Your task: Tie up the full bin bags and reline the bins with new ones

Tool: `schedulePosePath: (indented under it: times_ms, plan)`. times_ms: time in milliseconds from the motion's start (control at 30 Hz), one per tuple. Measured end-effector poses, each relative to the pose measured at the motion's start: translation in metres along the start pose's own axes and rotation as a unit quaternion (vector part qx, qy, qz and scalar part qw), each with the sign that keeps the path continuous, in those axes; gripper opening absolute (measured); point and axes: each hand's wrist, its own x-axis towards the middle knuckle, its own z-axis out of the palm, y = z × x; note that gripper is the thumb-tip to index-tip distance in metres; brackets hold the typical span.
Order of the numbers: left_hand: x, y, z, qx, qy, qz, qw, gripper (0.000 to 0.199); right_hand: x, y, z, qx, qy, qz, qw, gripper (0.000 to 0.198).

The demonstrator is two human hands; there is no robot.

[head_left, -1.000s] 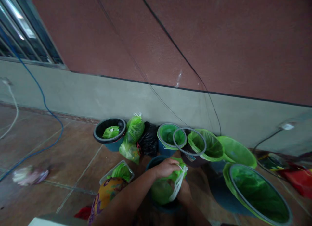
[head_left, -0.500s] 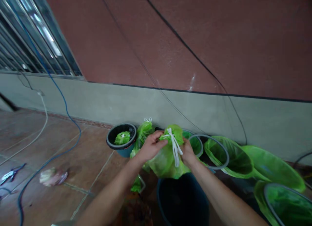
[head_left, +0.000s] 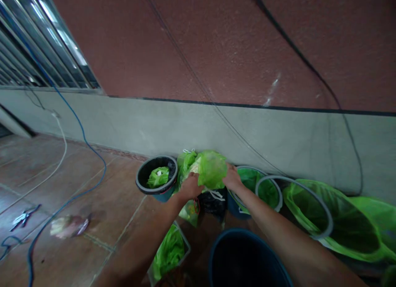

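A light green plastic bag (head_left: 213, 168) is held up between my two hands, near the wall. My left hand (head_left: 190, 187) grips its left side with curled fingers. On the other side, my right hand (head_left: 232, 178) has its fingers closed on the bag's edge. A white tie string (head_left: 215, 194) dangles below the bag. Another green tied bag (head_left: 186, 160) stands behind my left hand. Under the held bag lies a black plastic bag (head_left: 213, 207). Nearer to me, between my forearms, is a dark blue bucket (head_left: 216, 246) with a dark interior.
Left of my hands stands a black-lined bucket (head_left: 140, 183) with a green bundle inside. A tray (head_left: 187, 248) holds green plastic. At right are a green-lined bucket (head_left: 280, 192), a grey ring (head_left: 328, 221) and spread green netting (head_left: 368, 237). A blue hose (head_left: 89, 193) crosses the floor.
The bag has moved away from above the dark blue bucket toward the wall and tipped, so its tied neck no longer faces me. Both hands still grip it. The view has shifted slightly.
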Motion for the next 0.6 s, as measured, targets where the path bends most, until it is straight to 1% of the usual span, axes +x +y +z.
schedulePosePath:
  times_ms: [100, 167, 267, 400, 500, 600]
  plan:
    - [0.017, -0.005, 0.011, 0.059, 0.060, -0.039, 0.996, 0.075, 0.005, 0.013, 0.020, 0.026, 0.032, 0.033, 0.999, 0.066]
    - [0.034, -0.008, 0.016, 0.073, 0.070, -0.054, 0.993, 0.084, 0.013, 0.012, 0.031, 0.031, 0.033, 0.038, 0.998, 0.075]
    - [0.063, -0.017, 0.028, 0.067, 0.034, -0.062, 0.995, 0.095, 0.029, 0.007, 0.048, 0.018, 0.000, 0.047, 0.999, 0.084]
    - [0.092, -0.044, 0.057, 0.063, -0.006, -0.081, 0.995, 0.095, 0.048, 0.005, 0.078, -0.013, -0.067, 0.059, 0.996, 0.085]
    - [0.100, -0.069, 0.086, 0.059, -0.029, -0.119, 0.991, 0.096, 0.053, 0.013, 0.109, -0.026, -0.104, 0.063, 0.992, 0.083]
    - [0.098, -0.093, 0.116, 0.043, -0.052, -0.150, 0.986, 0.096, 0.051, 0.024, 0.142, -0.032, -0.129, 0.049, 0.990, 0.082]
